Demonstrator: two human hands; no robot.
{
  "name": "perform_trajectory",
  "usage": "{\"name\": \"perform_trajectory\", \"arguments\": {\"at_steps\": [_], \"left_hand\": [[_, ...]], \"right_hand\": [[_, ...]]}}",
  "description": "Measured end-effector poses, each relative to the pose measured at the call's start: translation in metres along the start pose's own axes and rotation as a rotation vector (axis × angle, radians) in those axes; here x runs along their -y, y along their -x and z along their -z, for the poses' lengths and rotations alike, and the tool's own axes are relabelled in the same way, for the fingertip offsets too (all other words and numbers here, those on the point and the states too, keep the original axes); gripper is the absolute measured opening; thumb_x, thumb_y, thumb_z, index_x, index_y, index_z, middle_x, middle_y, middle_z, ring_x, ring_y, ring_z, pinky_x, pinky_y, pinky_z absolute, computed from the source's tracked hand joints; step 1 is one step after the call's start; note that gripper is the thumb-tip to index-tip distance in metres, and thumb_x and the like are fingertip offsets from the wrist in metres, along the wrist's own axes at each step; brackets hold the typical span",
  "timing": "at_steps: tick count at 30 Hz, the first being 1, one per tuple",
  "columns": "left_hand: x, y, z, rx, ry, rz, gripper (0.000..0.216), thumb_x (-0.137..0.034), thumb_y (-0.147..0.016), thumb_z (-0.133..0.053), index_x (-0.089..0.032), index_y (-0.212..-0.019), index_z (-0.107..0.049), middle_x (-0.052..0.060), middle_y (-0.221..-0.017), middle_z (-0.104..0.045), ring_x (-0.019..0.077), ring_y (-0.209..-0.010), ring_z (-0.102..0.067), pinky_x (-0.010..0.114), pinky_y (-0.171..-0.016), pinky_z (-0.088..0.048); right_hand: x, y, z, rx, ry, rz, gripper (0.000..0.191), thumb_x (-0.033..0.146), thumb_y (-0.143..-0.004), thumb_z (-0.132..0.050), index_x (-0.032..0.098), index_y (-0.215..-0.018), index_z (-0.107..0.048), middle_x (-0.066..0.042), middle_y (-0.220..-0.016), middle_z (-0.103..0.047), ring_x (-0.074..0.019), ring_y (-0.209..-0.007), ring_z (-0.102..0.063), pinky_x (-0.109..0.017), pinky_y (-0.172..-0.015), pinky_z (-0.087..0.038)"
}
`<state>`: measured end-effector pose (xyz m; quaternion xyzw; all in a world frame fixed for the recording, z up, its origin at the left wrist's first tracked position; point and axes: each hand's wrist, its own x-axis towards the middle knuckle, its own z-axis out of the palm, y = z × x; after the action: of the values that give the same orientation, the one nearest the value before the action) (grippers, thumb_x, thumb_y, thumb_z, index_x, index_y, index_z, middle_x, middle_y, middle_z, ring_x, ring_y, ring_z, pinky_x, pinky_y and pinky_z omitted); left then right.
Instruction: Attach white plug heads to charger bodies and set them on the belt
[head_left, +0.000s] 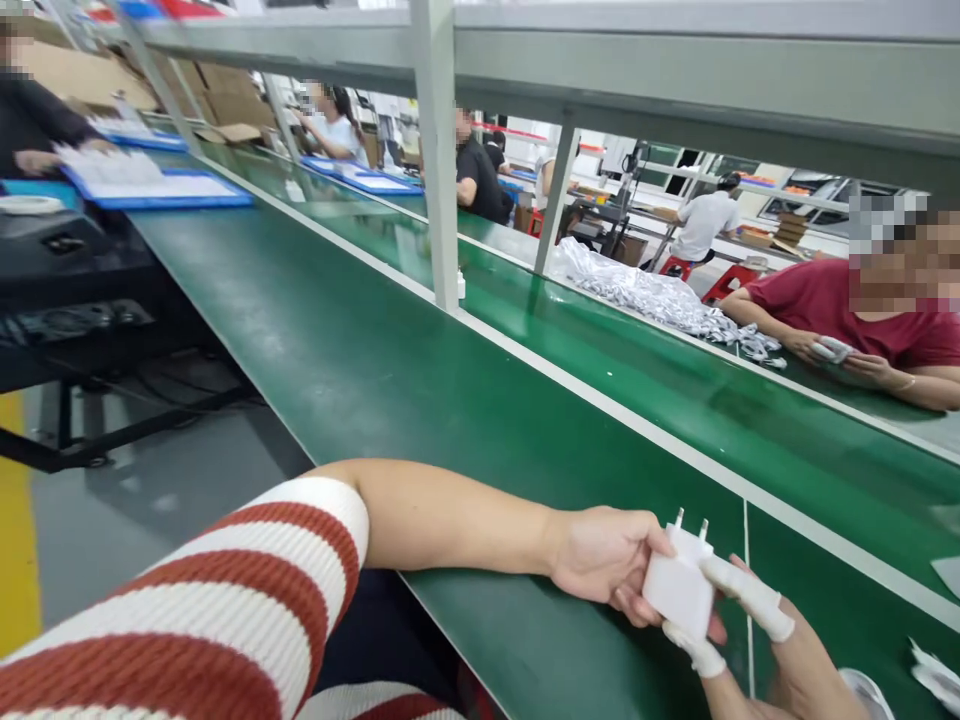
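Observation:
A white two-pin plug adapter (pixel 681 585) is held over the green conveyor belt (pixel 420 380) at the bottom right. My left hand (pixel 607 560) grips its left side, my forearm lying across the belt's near edge, with a red-and-white striped sleeve at the elbow. My right hand (pixel 757 625) comes up from the bottom edge. Its thumb and forefinger wear white finger cots and pinch the adapter's right side and lower corner. The pins point up and away from me.
A grey post (pixel 439 160) stands on the belt's white divider. Across the belt a person in red (pixel 862 310) handles white parts beside a heap of white cables (pixel 645 290). Blue trays (pixel 157 185) lie at the far left. White pieces (pixel 934 675) lie at the right edge.

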<state>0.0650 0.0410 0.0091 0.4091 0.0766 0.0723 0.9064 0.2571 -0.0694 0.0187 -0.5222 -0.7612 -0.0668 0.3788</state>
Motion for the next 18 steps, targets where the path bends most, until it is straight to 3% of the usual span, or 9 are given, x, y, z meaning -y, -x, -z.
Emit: {"name": "perform_trajectory", "arguments": {"at_steps": [3, 6, 10, 14, 18], "left_hand": [[0.0, -0.001, 0.003, -0.041, -0.068, -0.073, 0.046, -0.045, -0.08, -0.05, -0.016, -0.113, -0.066, 0.01, -0.104, -0.071, 0.012, -0.052, -0.038, 0.029, -0.051, -0.025], [0.0, 0.001, 0.003, -0.131, -0.196, -0.144, 0.046, -0.053, -0.08, -0.066, -0.017, -0.109, -0.066, 0.006, -0.091, -0.068, 0.0136, -0.06, -0.053, 0.028, -0.055, -0.037], [-0.001, 0.005, -0.002, -0.295, -0.33, -0.202, 0.05, -0.033, -0.069, -0.09, -0.018, -0.109, -0.064, 0.002, -0.093, -0.069, 0.0145, -0.082, -0.065, 0.028, -0.076, -0.051], [-0.021, -0.003, 0.007, -0.575, -0.661, -0.221, 0.047, -0.023, -0.076, -0.09, -0.016, -0.116, -0.066, 0.007, -0.109, -0.076, 0.0188, -0.097, -0.072, 0.032, -0.089, -0.057], [-0.066, -0.014, 0.047, -0.942, -0.939, -0.275, 0.046, -0.02, -0.081, -0.087, -0.016, -0.122, -0.067, 0.01, -0.123, -0.075, 0.0251, -0.114, -0.07, 0.036, -0.103, -0.054]], "right_hand": [[-0.007, 0.001, -0.008, -0.056, 0.003, -0.023, 0.044, 0.042, -0.094, -0.066, 0.028, -0.136, -0.065, -0.011, -0.125, -0.076, -0.0342, -0.106, -0.077, -0.044, -0.082, -0.064], [-0.014, 0.002, -0.014, -0.094, 0.014, -0.011, 0.046, 0.044, -0.095, -0.064, 0.027, -0.137, -0.064, -0.011, -0.123, -0.074, -0.0336, -0.106, -0.075, -0.045, -0.084, -0.063], [-0.014, 0.0, -0.015, -0.032, -0.026, -0.066, 0.045, 0.045, -0.095, -0.065, 0.028, -0.137, -0.064, -0.011, -0.117, -0.073, -0.0321, -0.106, -0.073, -0.047, -0.089, -0.062], [-0.012, -0.004, -0.013, -0.011, -0.064, -0.242, 0.06, 0.051, -0.094, -0.068, 0.029, -0.149, -0.056, -0.012, -0.127, -0.073, -0.0325, -0.114, -0.073, -0.046, -0.086, -0.064], [-0.012, -0.005, -0.013, 0.033, -0.126, -0.37, 0.065, 0.052, -0.094, -0.066, 0.029, -0.153, -0.052, -0.013, -0.135, -0.072, -0.0289, -0.106, -0.075, -0.037, -0.068, -0.063]]}}
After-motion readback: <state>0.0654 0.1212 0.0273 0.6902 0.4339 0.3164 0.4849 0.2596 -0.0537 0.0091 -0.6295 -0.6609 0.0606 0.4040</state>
